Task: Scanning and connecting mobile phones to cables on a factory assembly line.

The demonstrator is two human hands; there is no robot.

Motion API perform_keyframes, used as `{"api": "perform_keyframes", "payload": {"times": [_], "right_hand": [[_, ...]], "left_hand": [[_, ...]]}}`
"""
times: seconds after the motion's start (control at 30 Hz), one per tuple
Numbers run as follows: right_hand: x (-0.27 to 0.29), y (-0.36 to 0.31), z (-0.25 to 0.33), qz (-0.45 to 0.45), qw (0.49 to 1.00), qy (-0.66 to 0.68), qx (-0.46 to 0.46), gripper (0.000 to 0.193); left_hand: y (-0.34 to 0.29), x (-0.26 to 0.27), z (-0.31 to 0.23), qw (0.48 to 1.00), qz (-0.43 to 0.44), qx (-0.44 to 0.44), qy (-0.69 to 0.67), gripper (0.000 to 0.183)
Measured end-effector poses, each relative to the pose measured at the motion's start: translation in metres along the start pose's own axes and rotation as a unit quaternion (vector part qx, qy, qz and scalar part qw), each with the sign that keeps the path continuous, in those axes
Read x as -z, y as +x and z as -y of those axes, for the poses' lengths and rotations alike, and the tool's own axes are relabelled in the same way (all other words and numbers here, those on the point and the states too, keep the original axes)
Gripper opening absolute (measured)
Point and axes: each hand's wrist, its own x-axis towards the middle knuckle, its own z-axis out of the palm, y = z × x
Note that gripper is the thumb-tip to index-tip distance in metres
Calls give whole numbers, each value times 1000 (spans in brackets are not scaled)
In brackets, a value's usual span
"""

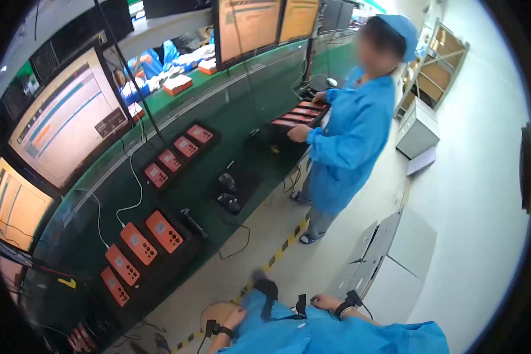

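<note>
My left hand (236, 318) rests low against my blue smock, beside a round stool seat (213, 312); its fingers are too small to make out. Over my lap, my right hand (324, 302) lies on the smock with fingers loosely bent and apart, holding nothing visible. Each wrist wears a black strap with a small device. Out of reach on the green bench (212, 259), several red box-shaped devices (138, 243) sit in a black tray, two of them with white cables. A second tray farther along holds several smaller-looking red devices (186, 147).
A co-worker in a blue smock and cap (354, 135) stands at the bench, both hands at another tray of red devices (298, 115). Monitors (71, 118) line the bench's back. A black mouse (229, 202) lies near its edge. Grey cabinets (389, 253) stand right.
</note>
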Motion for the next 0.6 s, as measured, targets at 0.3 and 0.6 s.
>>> {"api": "perform_keyframes", "payload": {"times": [0.3, 0.6], "right_hand": [[150, 116, 164, -78, 995, 20, 59, 38], [293, 232, 373, -464, 813, 203, 286, 28]], "left_hand": [[131, 53, -130, 990, 25, -42, -135, 37], [175, 128, -285, 972, 36, -153, -177, 38]]}}
